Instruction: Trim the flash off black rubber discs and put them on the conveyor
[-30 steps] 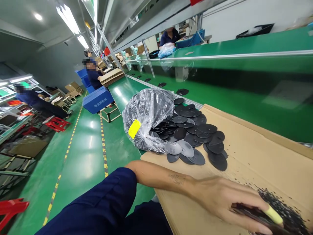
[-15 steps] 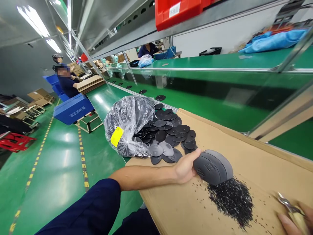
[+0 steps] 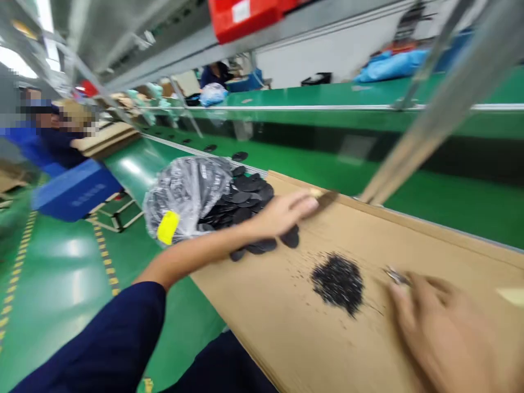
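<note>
My left hand (image 3: pixel 286 213) reaches over the cardboard past a heap of black oval discs (image 3: pixel 245 196). Its fingers are smeared by motion, and a dark brownish blur lies beyond their tips, so I cannot tell whether it holds anything. On the right, my right hand (image 3: pixel 442 322) is closed round a pair of nippers (image 3: pixel 397 276), whose metal jaws point left. Between the hands lies a pile of small black clippings (image 3: pixel 339 284). The discs spill from a clear plastic bag (image 3: pixel 190 188) with a yellow label.
Brown cardboard (image 3: pixel 286 316) covers the bench. A green conveyor (image 3: pixel 303 155) runs behind it with several black discs on it. A slanted metal post (image 3: pixel 426 120) rises at the right. A red bin (image 3: pixel 245 19) hangs overhead. A blue crate (image 3: pixel 77 191) and a co-worker (image 3: pixel 59 131) are at the left.
My left hand has moved away from the clippings towards the back edge; the grey-black discs it held no longer show clearly. My right hand with the nippers has come further into view. The camera has turned right.
</note>
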### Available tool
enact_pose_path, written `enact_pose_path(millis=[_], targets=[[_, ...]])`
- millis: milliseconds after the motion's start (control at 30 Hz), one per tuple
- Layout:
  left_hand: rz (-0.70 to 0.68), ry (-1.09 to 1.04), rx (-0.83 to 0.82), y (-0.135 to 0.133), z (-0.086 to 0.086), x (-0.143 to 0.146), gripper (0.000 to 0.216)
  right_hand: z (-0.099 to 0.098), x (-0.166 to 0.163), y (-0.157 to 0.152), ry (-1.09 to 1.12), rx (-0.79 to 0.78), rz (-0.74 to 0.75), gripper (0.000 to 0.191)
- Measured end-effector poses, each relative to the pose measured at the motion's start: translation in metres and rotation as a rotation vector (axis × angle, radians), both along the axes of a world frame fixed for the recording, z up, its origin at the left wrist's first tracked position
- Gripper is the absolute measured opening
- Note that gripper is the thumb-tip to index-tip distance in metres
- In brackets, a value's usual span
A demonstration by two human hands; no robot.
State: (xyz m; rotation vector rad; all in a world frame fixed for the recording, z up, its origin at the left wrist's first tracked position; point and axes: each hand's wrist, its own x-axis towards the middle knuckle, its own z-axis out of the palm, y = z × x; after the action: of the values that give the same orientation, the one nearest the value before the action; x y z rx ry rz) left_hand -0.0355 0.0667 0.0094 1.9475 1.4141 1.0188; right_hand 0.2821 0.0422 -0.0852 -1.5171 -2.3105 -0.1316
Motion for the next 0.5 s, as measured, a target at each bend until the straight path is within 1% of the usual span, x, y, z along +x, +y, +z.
enact_pose_path(millis=[33,67,100,167,233,267,333,400,500], targets=[[0.028,0.089,0.070,0.021,0.010,-0.008,0.043,0.006,0.002,-0.007,-0.042,-0.002,-0.028,0.044],[0.041,0.195,0.103,0.044,0.016,-0.013,0.041,0.012,0.003,-0.012,-0.046,0.004,-0.054,0.046],[0.040,0.309,0.094,0.068,0.020,-0.014,0.039,0.015,0.002,-0.016,-0.048,0.008,-0.068,0.048],[0.032,0.519,0.026,0.112,0.021,-0.007,0.037,0.019,0.000,-0.020,-0.027,0.026,-0.094,0.048],[0.022,0.612,-0.026,0.144,0.012,0.007,0.036,0.019,-0.001,-0.023,-0.011,0.030,-0.105,0.047],[0.016,0.635,-0.049,0.154,0.006,0.014,0.037,0.018,-0.002,-0.024,-0.007,0.030,-0.109,0.047],[0.006,0.669,-0.088,0.167,-0.009,0.027,0.039,0.016,-0.002,-0.027,-0.001,0.029,-0.120,0.046],[0.012,0.699,-0.114,0.173,-0.021,0.034,0.037,0.016,-0.001,-0.030,0.004,0.027,-0.136,0.044],[0.067,0.724,-0.124,0.177,-0.031,0.038,0.032,0.017,-0.001,-0.034,0.010,0.020,-0.158,0.041]])
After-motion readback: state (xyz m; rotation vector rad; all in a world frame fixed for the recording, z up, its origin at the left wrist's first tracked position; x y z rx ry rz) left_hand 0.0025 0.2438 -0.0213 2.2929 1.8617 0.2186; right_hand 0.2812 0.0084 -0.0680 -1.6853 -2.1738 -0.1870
